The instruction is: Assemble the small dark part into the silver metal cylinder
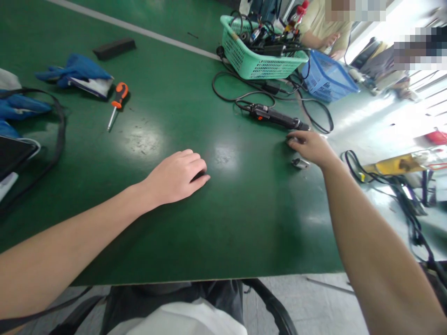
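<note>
My left hand rests on the green tabletop in a loose fist, thumb a little apart, with nothing visible in it. At the right, my right hand is closed at the fingertips on a small metal part, mostly hidden by the fingers. Just below those fingers lies another small silvery metal piece. A black electric screwdriver with an orange switch lies just beyond my right hand, its cord running back to the left.
A green basket of cables and tools stands at the back, beside a blue basket. An orange-handled screwdriver, blue gloves and a dark block lie left. Another person sits beyond the baskets. Cables trail at right.
</note>
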The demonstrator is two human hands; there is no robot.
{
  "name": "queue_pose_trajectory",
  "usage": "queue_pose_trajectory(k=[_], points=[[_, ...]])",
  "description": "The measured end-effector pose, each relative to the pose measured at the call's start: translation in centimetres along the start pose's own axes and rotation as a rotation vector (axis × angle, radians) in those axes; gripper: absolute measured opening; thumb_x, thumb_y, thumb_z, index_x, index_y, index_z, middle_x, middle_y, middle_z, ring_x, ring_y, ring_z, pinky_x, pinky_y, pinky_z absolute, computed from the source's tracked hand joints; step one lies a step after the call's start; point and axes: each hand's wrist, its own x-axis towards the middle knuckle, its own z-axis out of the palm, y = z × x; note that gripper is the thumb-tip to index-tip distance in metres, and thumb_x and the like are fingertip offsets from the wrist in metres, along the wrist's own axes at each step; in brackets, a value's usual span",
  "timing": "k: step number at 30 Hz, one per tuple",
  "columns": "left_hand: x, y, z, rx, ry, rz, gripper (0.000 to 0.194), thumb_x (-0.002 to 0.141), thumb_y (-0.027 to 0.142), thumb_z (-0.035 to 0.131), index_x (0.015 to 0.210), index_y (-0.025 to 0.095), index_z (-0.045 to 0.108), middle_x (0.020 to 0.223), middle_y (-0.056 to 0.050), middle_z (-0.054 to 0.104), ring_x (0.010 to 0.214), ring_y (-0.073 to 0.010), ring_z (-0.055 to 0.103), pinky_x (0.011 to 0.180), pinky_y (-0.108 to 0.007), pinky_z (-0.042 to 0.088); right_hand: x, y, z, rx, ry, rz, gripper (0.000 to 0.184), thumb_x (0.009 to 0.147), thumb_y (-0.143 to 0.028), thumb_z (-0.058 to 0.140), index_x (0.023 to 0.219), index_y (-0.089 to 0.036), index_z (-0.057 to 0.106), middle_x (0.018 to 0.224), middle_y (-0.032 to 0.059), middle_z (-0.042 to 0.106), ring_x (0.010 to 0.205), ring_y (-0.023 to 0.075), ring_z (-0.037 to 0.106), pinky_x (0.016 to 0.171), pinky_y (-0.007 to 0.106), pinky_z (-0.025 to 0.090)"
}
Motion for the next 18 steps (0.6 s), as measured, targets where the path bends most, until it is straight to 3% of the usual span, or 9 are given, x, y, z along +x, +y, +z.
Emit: queue_pose_trajectory(k=[4, 8, 12, 18], points=[[0.1, 0.1, 0.0, 0.001, 0.011, -0.001, 0.027, 0.102, 0.037, 0.051, 0.090, 0.018, 0.066, 0.090, -0.006, 0.066, 0.089, -0.0220, 0.058, 0.079, -0.036, 0.047, -3.8, 2.2, 0.9, 0.174, 0.064, 0.075, 0.038, 0.101, -0.038, 0.054, 0.126, -0.019, 0.076, 0.116, 0.0169, 0.077, 0.107, 0.0264, 0.070, 0.093, 0.039, 0.048], [0.2, 0.1, -0.1, -0.009, 0.018, 0.001, 0.024, 0.101, 0.035, 0.052, 0.089, 0.018, 0.066, 0.089, -0.006, 0.066, 0.088, -0.0221, 0.059, 0.079, -0.036, 0.047, -7.0, 0.5, 2.7, 0.216, 0.258, 0.077, 0.038, 0.099, -0.036, 0.051, 0.124, -0.023, 0.076, 0.115, 0.0138, 0.077, 0.106, 0.0288, 0.070, 0.095, 0.044, 0.050], [0.2, 0.2, -0.1, -0.019, 0.027, -0.005, 0.023, 0.099, 0.032, 0.051, 0.089, 0.018, 0.066, 0.089, -0.007, 0.066, 0.088, -0.0224, 0.059, 0.079, -0.037, 0.048, -8.0, -4.7, 4.0, 0.158, 0.341, 0.047, 0.039, 0.098, -0.031, 0.046, 0.120, -0.021, 0.075, 0.117, 0.0142, 0.075, 0.114, 0.0323, 0.067, 0.101, 0.051, 0.050], [0.1, 0.2, -0.1, 0.008, 0.053, -0.015, 0.018, 0.096, 0.025, 0.050, 0.090, 0.018, 0.065, 0.090, -0.007, 0.067, 0.089, -0.0234, 0.060, 0.081, -0.038, 0.049, -8.3, -15.7, 6.4, 0.292, 0.346, -0.154, 0.035, 0.101, -0.025, 0.041, 0.118, -0.020, 0.072, 0.115, 0.0142, 0.072, 0.115, 0.0316, 0.061, 0.104, 0.054, 0.049]])
